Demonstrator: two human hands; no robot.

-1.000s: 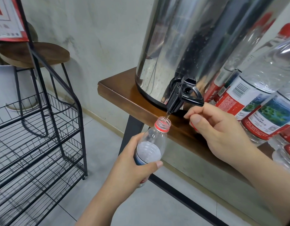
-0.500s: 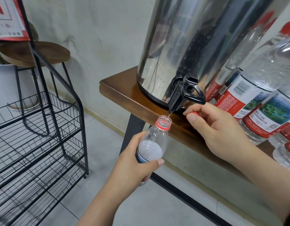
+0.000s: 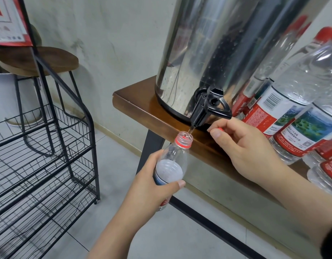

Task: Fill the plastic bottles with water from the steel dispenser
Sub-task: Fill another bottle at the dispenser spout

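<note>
your left hand [image 3: 152,186] grips the open bottle [image 3: 171,163] at frame centre, its mouth under the black tap [image 3: 208,107] of the steel dispenser [image 3: 226,53]. your right hand [image 3: 245,146] pinches a red cap [image 3: 219,129] in curled fingers beside the tabletop [image 3: 142,101] edge.

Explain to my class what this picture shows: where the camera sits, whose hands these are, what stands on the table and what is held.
There is no machine here: a person wears a camera on the head, looking down at their own hands. On the wooden table stands a steel dispenser with a black tap, beside labelled water bottles. The left hand holds a small plastic bottle with its open mouth under the tap, where a thin stream of water falls in. The right hand, just below the tap lever, pinches a red cap.
</note>
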